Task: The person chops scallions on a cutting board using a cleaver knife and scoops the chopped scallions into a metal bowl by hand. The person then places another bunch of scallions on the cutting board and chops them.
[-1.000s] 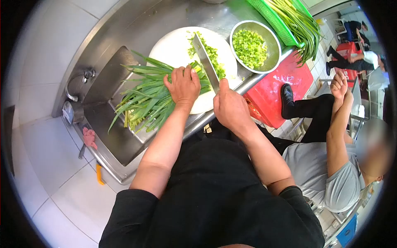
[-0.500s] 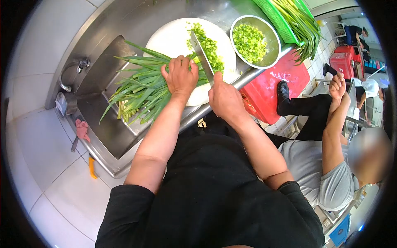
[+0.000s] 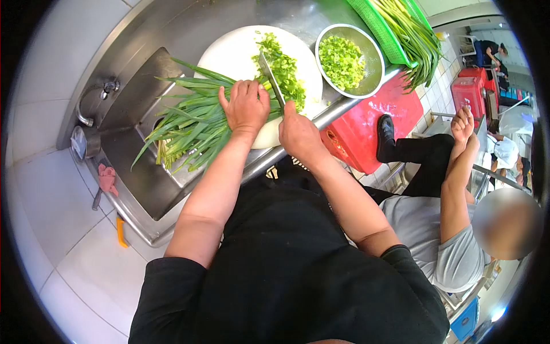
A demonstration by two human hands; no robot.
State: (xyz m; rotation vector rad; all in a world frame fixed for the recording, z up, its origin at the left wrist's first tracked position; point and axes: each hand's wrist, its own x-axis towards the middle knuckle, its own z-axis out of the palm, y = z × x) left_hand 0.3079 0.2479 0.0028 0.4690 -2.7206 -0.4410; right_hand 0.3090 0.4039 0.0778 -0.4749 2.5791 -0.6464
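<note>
My left hand [image 3: 248,107] presses down on a bunch of green onions [image 3: 195,117], its fingers closed over the stalks. Their long leaves hang off the round white cutting board [image 3: 223,54] over the sink. In my right hand [image 3: 301,135] is the handle of a kitchen knife [image 3: 270,78], its blade upright close by my left fingertips. Chopped green onion [image 3: 285,64] lies on the board just past the blade. A metal bowl [image 3: 375,71] of chopped green onion stands to the right of the board.
A green basket [image 3: 378,31] of whole green onions stands beyond the bowl. The steel sink basin [image 3: 134,172] with a faucet [image 3: 94,103] is at left. Below the counter edge is a red container [image 3: 349,143]. A person in a grey shirt [image 3: 427,223] sits close on my right.
The whole view has shifted slightly, so most things sit a little further left. The knife blade is a bit closer to my left fingers. Both hands keep their grips.
</note>
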